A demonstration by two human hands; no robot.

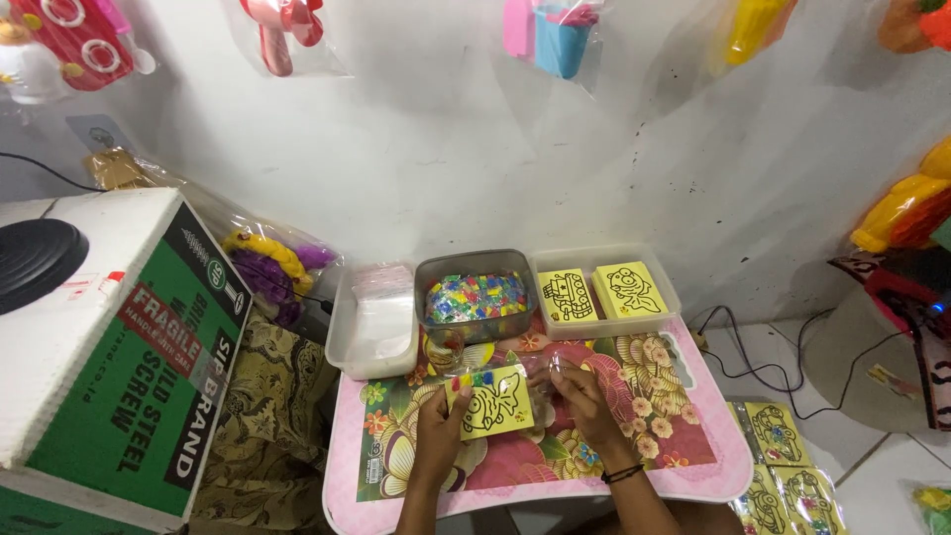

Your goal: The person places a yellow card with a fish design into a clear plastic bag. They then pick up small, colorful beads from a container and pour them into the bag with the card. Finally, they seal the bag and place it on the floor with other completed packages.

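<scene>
A small yellow card with a black line drawing (493, 402) rests on the flowered pink table (684, 466), with small coloured pieces along its top edge. My left hand (441, 421) grips the card's left side. At the card's right edge my right hand (580, 396) pinches a clear plastic sleeve (547, 381). Just behind the hands stands a clear tub of mixed coloured pieces (476, 295).
A tray of clear bags (374, 319) sits at the back left, a tray with two stacks of yellow cards (602, 291) at the back right. A large cardboard box (109, 347) stands to the left. More yellow cards (788, 466) lie on the floor at right, near cables.
</scene>
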